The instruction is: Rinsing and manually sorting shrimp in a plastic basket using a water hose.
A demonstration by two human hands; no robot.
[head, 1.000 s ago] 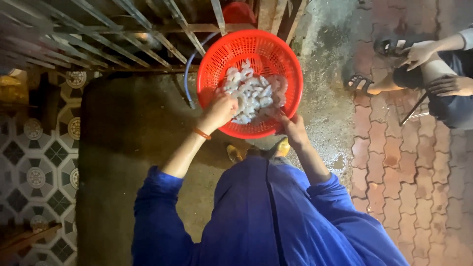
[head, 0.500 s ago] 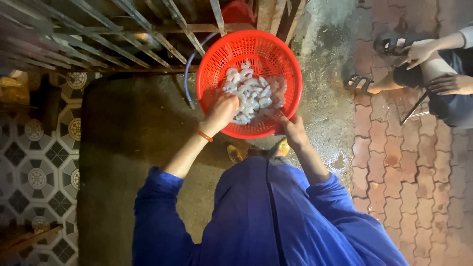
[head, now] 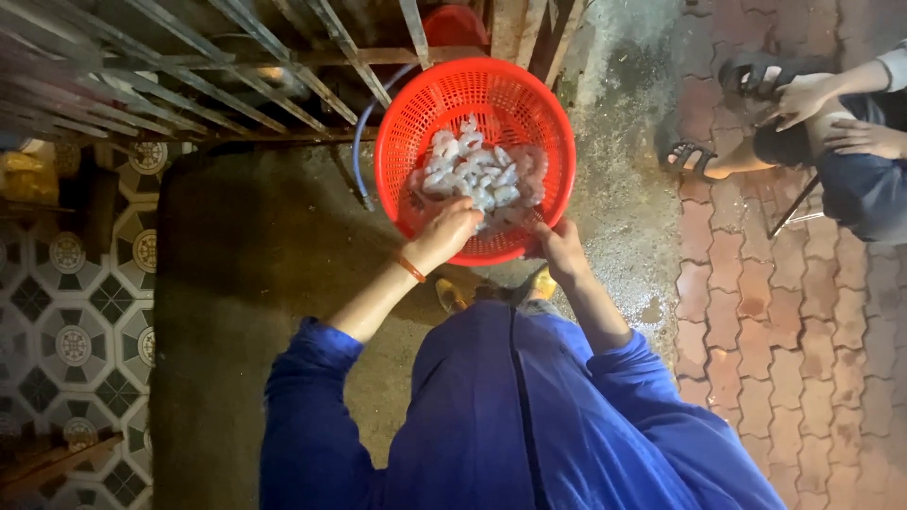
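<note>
A round red plastic mesh basket (head: 416, 123) is held in front of me, above the ground, with a heap of pale peeled shrimp (head: 477, 170) in it. My left hand (head: 452, 229) is inside the near part of the basket, fingers curled down among the shrimp; an orange band circles that wrist. My right hand (head: 559, 247) grips the basket's near rim on the right side. Blue sleeves and a blue apron cover my arms and body below.
A metal grate (head: 189, 66) and a blue hose (head: 359, 156) lie beyond the basket. Patterned tiles (head: 66, 302) are on the left and a dark mat (head: 236, 283) under me. Another person sits at the right on red brick paving (head: 775, 331), sandalled foot (head: 694, 161) out.
The basket and both hands have stayed nearly in place; my left hand has shifted slightly among the shrimp.
</note>
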